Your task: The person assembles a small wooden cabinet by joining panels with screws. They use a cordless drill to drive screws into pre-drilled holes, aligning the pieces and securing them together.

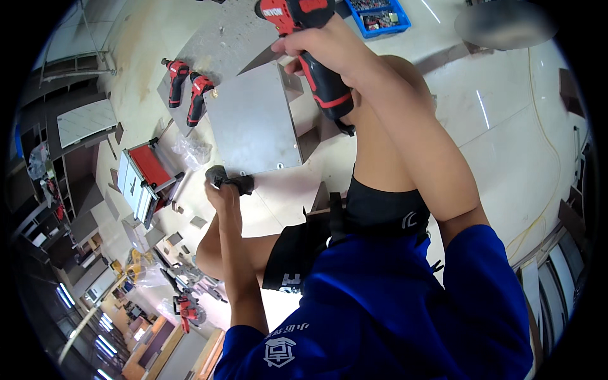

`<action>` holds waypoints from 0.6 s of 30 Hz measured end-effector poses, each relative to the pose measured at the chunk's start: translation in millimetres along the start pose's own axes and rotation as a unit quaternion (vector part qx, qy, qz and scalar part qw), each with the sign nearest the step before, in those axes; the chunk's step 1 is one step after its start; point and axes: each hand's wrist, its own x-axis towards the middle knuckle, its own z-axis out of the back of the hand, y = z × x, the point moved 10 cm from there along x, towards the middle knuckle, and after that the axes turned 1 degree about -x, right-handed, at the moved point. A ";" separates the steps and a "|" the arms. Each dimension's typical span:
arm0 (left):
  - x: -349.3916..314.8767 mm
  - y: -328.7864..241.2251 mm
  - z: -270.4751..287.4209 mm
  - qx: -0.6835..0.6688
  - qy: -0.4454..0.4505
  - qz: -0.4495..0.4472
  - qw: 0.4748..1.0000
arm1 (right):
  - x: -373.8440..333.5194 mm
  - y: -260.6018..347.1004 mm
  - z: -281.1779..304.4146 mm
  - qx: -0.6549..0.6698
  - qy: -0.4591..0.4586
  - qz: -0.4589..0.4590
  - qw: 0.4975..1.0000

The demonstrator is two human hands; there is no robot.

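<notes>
My right hand [329, 50] is wrapped around the grip of a red and black cordless drill [326, 85], held up beside the far right corner of a grey box-shaped cabinet piece [253, 123]. The drill's front end runs out of the picture at the top. Low at the near left corner of the cabinet piece is my left hand [220, 195]. Its fingers look closed at a small dark item [216, 174] that I cannot identify. A black shoe-like shape [242, 184] lies right beside it. Two small fittings show along the panel's near edge.
Two more red and black cordless drills [177, 82] [200, 98] lie left of the cabinet piece, near a clear plastic bag [191, 152]. A blue bin [380, 19] of small hardware stands at the far right. A table saw [142, 180] stands left; a yellow cord [548, 136] crosses the floor at right.
</notes>
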 end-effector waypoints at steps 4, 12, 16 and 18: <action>-44.9 -188.1 22.1 -0.032 -0.031 -0.252 0.967 | -9.5 20.3 -10.8 0.068 -0.013 -0.062 0.996; -100.0 -242.3 -127.1 0.059 0.074 -0.294 0.951 | -11.6 10.3 -3.1 0.107 0.010 -0.007 0.994; -97.1 -247.9 -137.0 0.096 0.110 -0.276 0.950 | -19.8 0.7 8.7 0.188 0.006 -0.060 0.980; -97.2 -242.2 -138.7 0.118 0.123 -0.253 0.952 | -13.8 -1.3 9.6 0.243 0.017 -0.088 0.966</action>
